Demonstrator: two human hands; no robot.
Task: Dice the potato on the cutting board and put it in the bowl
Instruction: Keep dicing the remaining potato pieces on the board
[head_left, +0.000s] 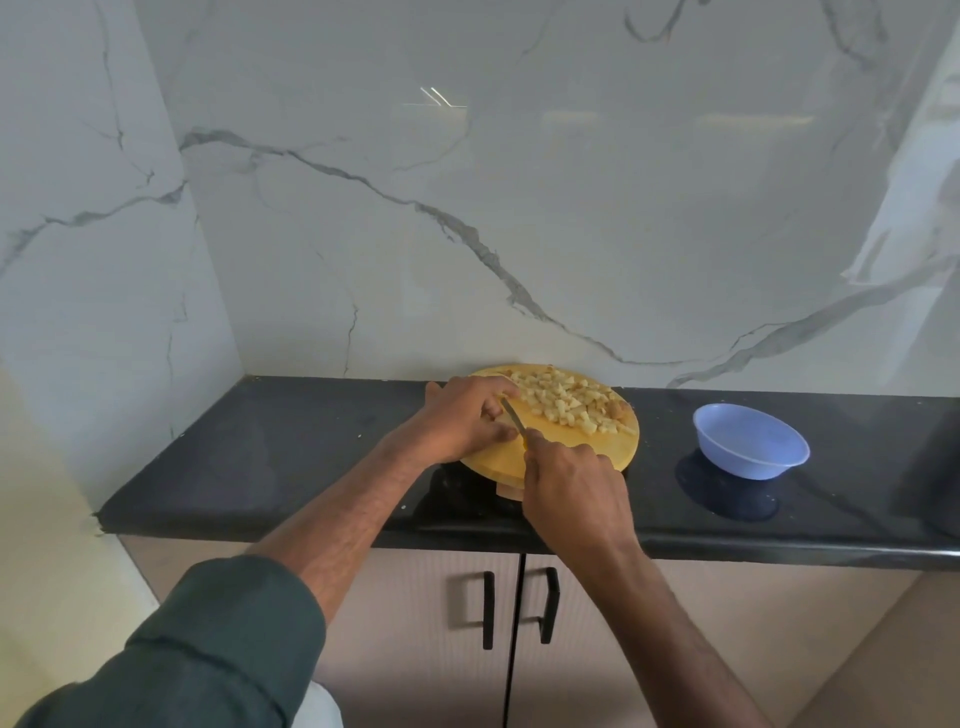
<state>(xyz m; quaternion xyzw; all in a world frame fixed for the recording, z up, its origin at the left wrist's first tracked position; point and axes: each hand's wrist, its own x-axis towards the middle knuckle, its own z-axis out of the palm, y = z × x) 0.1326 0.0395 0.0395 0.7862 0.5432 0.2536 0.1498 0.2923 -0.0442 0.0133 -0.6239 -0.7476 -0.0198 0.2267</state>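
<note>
A round wooden cutting board (566, 447) lies on the black counter against the back wall. Several pale diced potato pieces (563, 402) are piled on its far half. My left hand (465, 418) sits on the board's left side with curled fingers over something next to the blade; what it holds is hidden. My right hand (574, 488) grips the yellow handle of a knife (515, 418), whose blade points up-left toward my left fingers. An empty blue plastic bowl (750, 440) stands on the counter to the right of the board.
The black stone counter (260, 457) runs left to right with a marble wall behind it and a side wall at the left. Below the front edge are cabinet doors with black handles (488, 610). A dark object (935, 467) stands at the far right.
</note>
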